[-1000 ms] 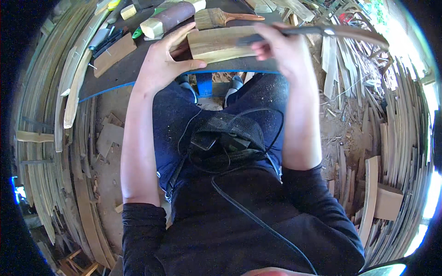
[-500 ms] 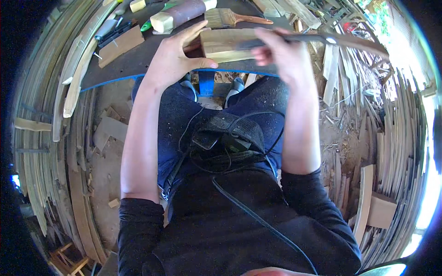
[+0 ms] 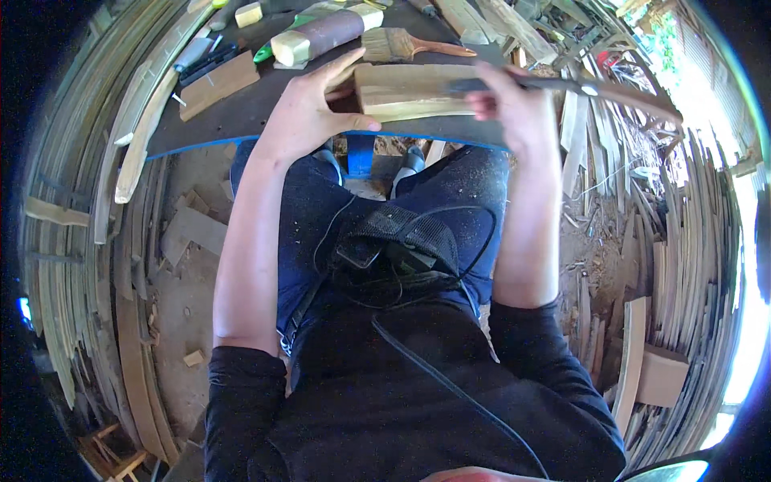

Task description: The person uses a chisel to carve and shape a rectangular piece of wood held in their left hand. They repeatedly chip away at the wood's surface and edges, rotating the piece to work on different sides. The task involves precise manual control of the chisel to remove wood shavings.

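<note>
A pale wooden block (image 3: 414, 87) lies crosswise near the front edge of the dark workbench (image 3: 221, 124). My left hand (image 3: 309, 108) braces its left end, thumb along the near side and fingers at the far side. In my right hand (image 3: 518, 104), blurred by motion, is a long tool (image 3: 634, 100). Its dark, flat tip reaches left over the block's top, while a wooden handle stretches out to the right. The tool's exact kind is not clear.
Beyond the block lie a flat paintbrush (image 3: 393, 46) and a wooden piece wrapped in brown (image 3: 325, 36). A brown board (image 3: 219, 85) sits at the bench's left, by dark tools. Stacked wood strips (image 3: 691, 265) line the right; more wood (image 3: 80, 305) stands left.
My right hand has shifted slightly right, drawing the tool's tip back along the block. The left hand keeps its place on the block's end. The whole view has tilted a little.
</note>
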